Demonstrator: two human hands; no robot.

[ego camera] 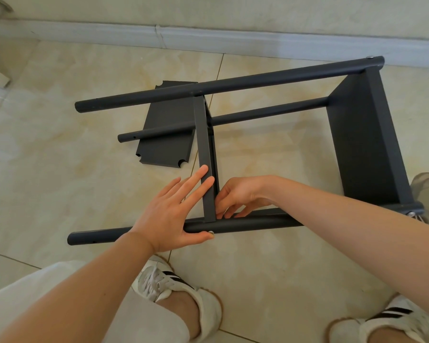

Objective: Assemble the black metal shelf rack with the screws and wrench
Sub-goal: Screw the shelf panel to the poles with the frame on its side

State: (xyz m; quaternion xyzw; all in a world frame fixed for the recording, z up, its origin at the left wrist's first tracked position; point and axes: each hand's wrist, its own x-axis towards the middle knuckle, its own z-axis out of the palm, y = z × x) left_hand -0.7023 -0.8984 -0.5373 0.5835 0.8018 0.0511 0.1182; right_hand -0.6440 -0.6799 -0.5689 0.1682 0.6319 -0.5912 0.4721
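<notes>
Flat, released left hand (170,214) steadies the middle shelf (204,149) against the near pole (253,222), thumb on a screw (211,233); right hand (240,194) curls at the joint, grasp unclear; next, probably, tightening it

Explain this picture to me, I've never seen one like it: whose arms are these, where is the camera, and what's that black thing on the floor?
There is no machine here. A person works with bare hands, and the one camera sits on their head, looking down, so the arms enter from the bottom. On the tiled floor a half-built black rack lies on its side: long poles joined by an end shelf. A loose shelf panel lies flat under the far poles. The left hand presses straight fingers on the middle shelf, thumb by a silver screw in the near pole. The right hand curls its fingers at that shelf's joint; whether it holds anything is hidden.
</notes>
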